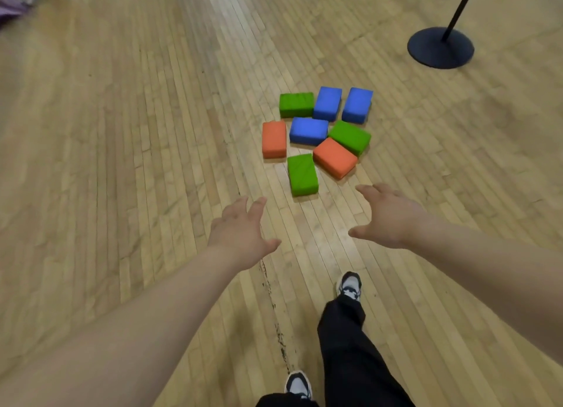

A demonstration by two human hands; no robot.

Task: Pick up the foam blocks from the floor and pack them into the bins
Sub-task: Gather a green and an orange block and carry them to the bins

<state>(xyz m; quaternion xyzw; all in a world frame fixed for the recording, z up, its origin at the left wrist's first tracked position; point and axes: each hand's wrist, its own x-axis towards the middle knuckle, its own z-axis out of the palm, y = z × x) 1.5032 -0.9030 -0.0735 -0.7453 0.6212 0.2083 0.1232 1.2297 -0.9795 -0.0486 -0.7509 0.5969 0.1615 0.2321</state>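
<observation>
Several foam blocks lie in a loose cluster on the wooden floor ahead of me. The nearest is a green block (302,174), with an orange block (334,157) to its right and another orange block (274,139) to its left. Behind them lie a blue block (308,130), a green block (350,137), a green block (296,104) and two blue blocks (327,103) (357,104). My left hand (242,233) and my right hand (388,217) reach forward with fingers spread, both empty, short of the nearest green block. No bin is in view.
A black stand with a round base (440,47) and a slanted pole is at the far right. Purple cloth (12,7) shows at the top left corner. My legs in black trousers and my trainers (349,286) are on the floor below my hands.
</observation>
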